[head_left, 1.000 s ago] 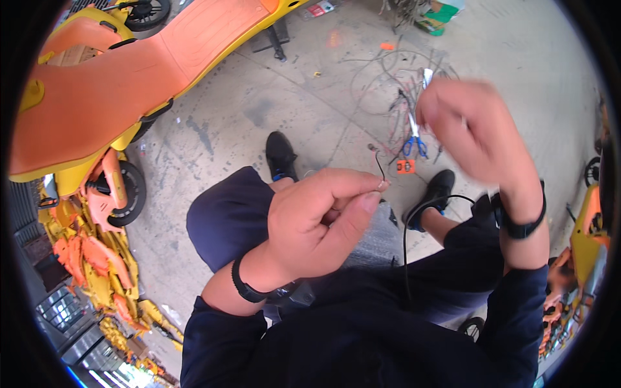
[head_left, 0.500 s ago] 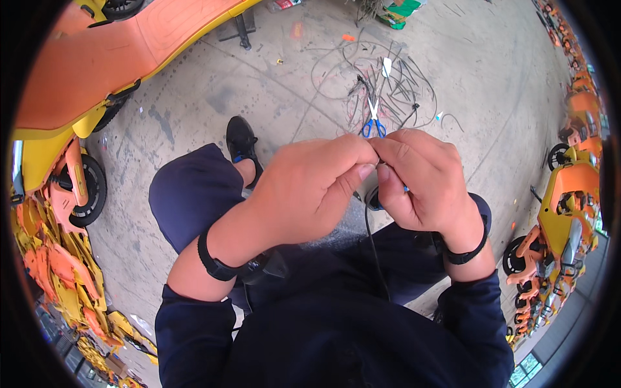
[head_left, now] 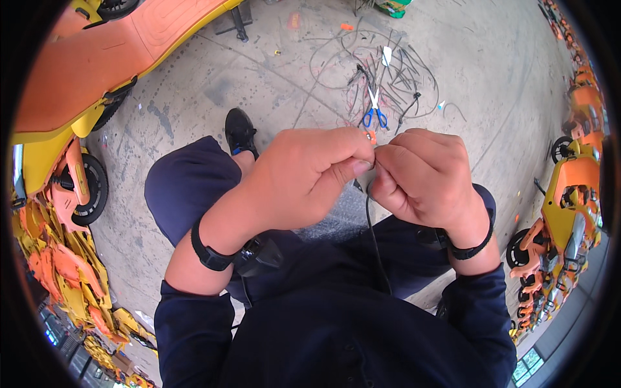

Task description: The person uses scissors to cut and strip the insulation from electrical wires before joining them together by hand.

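Note:
My left hand (head_left: 317, 178) and my right hand (head_left: 424, 178) meet fingertip to fingertip above my lap. Each is closed in a pinch between thumb and forefinger. A thin black cable (head_left: 373, 242) rises from my lap and curves in at my right fingers. Whatever lies between the left fingertips is too small and covered to name. Just beyond the hands, blue-handled scissors (head_left: 374, 110) lie on the floor with their blades pointing away. Partly hidden behind my left knuckles is a small orange piece (head_left: 370, 136).
Loose dark cables (head_left: 404, 74) and a white tag (head_left: 387, 56) lie past the scissors. At the left stand an orange-yellow vehicle body (head_left: 84, 77) and a pile of body panels (head_left: 65, 265). A row of orange-yellow vehicles (head_left: 563, 200) lines the right.
Both hands keep their pinch and stay together, with a slight shift of the fingers. The view has tilted a little; the orange piece now shows behind my left hand.

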The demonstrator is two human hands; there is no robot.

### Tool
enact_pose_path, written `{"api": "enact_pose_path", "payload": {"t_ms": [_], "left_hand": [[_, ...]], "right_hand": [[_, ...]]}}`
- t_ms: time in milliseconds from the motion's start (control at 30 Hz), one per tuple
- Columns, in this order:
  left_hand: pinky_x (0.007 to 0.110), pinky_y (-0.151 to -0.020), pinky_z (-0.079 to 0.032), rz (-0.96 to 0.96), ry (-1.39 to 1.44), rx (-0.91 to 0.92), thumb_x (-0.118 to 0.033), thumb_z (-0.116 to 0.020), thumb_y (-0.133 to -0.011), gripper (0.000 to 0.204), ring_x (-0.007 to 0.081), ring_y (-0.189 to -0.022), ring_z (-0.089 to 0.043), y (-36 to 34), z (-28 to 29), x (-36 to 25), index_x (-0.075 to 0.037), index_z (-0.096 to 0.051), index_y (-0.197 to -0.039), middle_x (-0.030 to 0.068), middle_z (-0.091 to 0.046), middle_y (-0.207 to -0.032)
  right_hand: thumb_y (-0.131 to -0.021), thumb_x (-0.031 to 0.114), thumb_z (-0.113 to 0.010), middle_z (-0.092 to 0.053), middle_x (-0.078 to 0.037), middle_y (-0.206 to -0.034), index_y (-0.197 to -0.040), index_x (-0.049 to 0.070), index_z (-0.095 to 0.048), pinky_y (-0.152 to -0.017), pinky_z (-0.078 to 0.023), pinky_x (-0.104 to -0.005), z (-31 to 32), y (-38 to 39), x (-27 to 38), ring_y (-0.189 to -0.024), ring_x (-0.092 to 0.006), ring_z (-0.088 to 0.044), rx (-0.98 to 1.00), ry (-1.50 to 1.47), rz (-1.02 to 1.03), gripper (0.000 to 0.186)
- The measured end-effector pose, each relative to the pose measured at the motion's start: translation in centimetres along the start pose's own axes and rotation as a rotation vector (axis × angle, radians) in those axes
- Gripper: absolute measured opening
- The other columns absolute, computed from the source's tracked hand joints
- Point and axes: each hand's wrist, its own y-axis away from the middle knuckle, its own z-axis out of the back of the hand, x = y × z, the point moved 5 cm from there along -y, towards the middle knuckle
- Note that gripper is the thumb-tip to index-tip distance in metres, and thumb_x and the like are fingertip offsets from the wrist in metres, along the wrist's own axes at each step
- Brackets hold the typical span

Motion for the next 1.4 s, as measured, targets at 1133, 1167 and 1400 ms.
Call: {"api": "enact_pose_path", "payload": {"t_ms": [1133,1167,1400], "left_hand": [[0.021,-0.066,-0.042,0.206,0.559,0.016,-0.007,-0.062,-0.089,0.007,0.0076,-0.073,-0.054,0.7,1.0,0.4,-0.001,-0.063,-0.091,0.0031,-0.063,-0.086],[0.021,-0.066,-0.042,0.207,0.558,0.017,-0.007,-0.062,-0.089,0.007,0.0076,-0.073,-0.054,0.7,0.8,0.6,-0.001,-0.063,-0.091,0.0031,-0.063,-0.086],[0.022,-0.068,-0.044,0.104,0.293,-0.002,-0.006,-0.061,-0.089,0.006,0.0092,-0.075,-0.056,0.6,0.7,0.5,-0.002,-0.062,-0.093,0.0033,-0.063,-0.085]], "right_hand": [[-0.073,0.0,-0.06,-0.06,-0.008,-0.07,-0.087,0.002,-0.065,-0.048,-0.045,-0.0269,1.4,-0.2,-1.7,-0.057,-0.0179,-0.057,0.081,-0.36,-0.256,0.015],[-0.073,0.0,-0.06,-0.06,-0.008,-0.07,-0.087,0.002,-0.065,-0.048,-0.045,-0.0269,1.1,-0.2,-1.4,-0.057,-0.0179,-0.057,0.079,-0.361,-0.257,0.015],[-0.068,0.001,-0.064,-0.062,-0.01,-0.076,-0.096,0.0,-0.064,-0.053,-0.05,-0.0309,0.0,-0.1,-0.8,-0.062,-0.0236,-0.061,0.007,-0.316,-0.205,0.028]]}}
